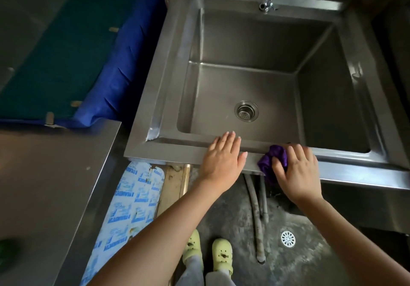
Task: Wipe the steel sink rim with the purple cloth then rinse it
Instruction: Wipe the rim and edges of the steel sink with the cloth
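With the left hand (pixel 223 157) flat on the near rim (pixel 177 152) as a brace, the right hand (pixel 297 170) grips the bunched cloth (pixel 271 159) there — best pressed firmly and drawn steadily along the edge.

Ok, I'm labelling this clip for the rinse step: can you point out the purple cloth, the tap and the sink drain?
purple cloth (pixel 275 153): head view, on its bunched upper fold.
tap (pixel 267 5): head view, on the spout's outlet end.
sink drain (pixel 246 110): head view, on the strainer's centre.
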The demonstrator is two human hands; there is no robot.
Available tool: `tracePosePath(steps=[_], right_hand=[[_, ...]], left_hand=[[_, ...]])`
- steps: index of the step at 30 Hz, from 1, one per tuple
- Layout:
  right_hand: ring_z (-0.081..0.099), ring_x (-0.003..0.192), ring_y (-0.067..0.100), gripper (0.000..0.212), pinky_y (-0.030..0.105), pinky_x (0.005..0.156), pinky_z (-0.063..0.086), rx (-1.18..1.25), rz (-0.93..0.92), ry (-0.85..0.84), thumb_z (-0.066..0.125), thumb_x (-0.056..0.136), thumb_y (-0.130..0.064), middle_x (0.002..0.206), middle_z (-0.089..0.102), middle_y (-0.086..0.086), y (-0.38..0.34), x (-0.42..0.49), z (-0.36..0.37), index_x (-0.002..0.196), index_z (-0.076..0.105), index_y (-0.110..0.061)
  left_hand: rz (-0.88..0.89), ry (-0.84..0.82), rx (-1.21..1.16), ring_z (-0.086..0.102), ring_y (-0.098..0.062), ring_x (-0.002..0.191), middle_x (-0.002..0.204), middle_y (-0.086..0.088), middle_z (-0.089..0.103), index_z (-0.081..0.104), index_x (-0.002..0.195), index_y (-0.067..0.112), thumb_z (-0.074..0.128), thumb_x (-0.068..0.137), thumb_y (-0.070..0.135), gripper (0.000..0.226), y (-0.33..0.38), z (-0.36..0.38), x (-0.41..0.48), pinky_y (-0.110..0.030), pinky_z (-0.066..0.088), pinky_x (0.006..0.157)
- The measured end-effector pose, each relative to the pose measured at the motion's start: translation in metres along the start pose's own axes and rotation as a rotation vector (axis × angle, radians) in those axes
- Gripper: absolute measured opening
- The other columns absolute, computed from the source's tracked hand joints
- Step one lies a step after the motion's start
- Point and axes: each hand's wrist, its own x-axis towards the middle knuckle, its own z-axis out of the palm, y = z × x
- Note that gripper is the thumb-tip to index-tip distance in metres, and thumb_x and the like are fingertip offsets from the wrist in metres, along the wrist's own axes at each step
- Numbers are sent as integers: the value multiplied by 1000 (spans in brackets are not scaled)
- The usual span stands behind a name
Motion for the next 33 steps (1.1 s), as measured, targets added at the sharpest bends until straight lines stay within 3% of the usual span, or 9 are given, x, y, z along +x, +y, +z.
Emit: tracePosePath(steps=[3,7,15,19,25,28,33], right_hand=[[48,95,35,42,41,86,34,10,21,-16,36,82,-43,100,58,14,-7,-4,2,99,57,-10],[50,98,33,43,38,89,35,8,-85,-88,37,83,-43,106,59,11,15,-2,-4,105,57,-11],[50,96,39,46,45,85,40,-62,176,-59,31,83,-43,98,57,20,85,0,-26,93,55,-6],[49,95,38,41,43,86,36,-35,319,17,33,80,-41,94,56,18,62,0,-15,86,53,-6],[48,90,32,29,39,86,32,6,201,33,42,81,-40,89,55,11,-10,-3,6,80,49,-12],[49,92,30,28,37,89,32,35,106,63,45,82,-40,93,57,8,-19,-7,10,85,53,-13],[50,106,27,38,35,96,33,88,49,42,45,83,-43,106,60,4,10,-15,3,108,58,-17]], left_hand=[[11,22,-9,57,-19,119,125,-7,63,63,119,10,26,91,41,56,0,3,1,-36,43,100],[20,77,17,58,-20,118,125,-8,63,63,119,9,28,91,41,55,-1,5,0,-37,44,100],[9,53,58,53,-19,124,131,-7,59,58,125,10,25,92,40,56,2,4,1,-36,38,105],[-18,28,60,56,-21,120,128,-8,61,61,122,9,25,91,36,55,6,4,3,-37,42,102],[-3,59,62,58,-24,117,125,-10,63,62,119,6,27,91,35,54,5,5,4,-39,45,99],[-22,79,30,53,-24,123,131,-11,58,59,124,6,23,91,40,59,8,3,4,-39,39,104],[70,-79,11,12,-17,145,156,-6,20,24,146,12,16,97,47,61,24,-2,9,-34,5,119]])
